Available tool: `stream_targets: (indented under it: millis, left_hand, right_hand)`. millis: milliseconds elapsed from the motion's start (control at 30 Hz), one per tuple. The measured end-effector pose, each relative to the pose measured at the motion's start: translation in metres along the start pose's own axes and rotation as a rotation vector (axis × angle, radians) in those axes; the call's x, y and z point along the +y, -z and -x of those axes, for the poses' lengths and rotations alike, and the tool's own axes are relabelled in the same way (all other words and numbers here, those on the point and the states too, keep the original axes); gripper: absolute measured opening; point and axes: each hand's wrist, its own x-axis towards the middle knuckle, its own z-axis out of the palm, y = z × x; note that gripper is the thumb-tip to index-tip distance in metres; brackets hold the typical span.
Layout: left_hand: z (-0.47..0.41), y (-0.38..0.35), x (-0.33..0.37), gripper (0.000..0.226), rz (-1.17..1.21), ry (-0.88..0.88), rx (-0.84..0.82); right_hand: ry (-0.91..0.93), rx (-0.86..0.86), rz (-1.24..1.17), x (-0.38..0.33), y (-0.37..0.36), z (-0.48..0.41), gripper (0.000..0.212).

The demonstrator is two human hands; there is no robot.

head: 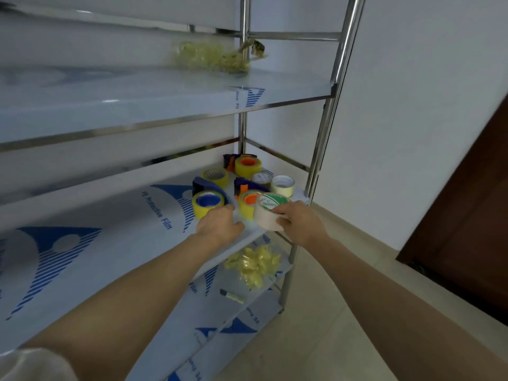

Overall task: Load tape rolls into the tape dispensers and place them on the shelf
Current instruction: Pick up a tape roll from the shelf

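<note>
Fingers of right hand [299, 225] curled round white roll [268, 217]; left hand [220, 225] fingers loosely bent, touching blue dispenser [204, 186] on shelf [110, 215].

Your light is cool, flat and dim; faint glare streaks the shelf film [115, 213] left of your left hand [220, 225], the yellow wad [211, 56] above it is blurred, and straight posts [327, 111] bow.

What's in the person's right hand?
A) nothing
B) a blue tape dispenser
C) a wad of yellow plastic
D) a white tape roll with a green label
D: the right hand has its fingers curled round the white tape roll, and the green label shows on the roll's upper face.
</note>
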Motion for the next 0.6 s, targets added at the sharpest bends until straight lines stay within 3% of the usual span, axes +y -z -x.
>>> stream_targets:
  millis: [67,400,600]
  left_hand:
    - [-0.020,-0.005,0.013,0.053,-0.005,0.025,-0.002]
    - [-0.086,-0.012,0.054,0.017,-0.063,0.210,0.129]
    - [-0.121,-0.004,0.037,0.022,-0.110,0.366,0.177]
  right_hand:
    - [0.035,0.000,0.006,0.021,0.010,-0.018,0.037]
    - [0.209,-0.007,0.028,0.102,0.045,-0.117,0.036]
    - [0.279,0.005,0.138,0.102,0.049,-0.165,0.034]
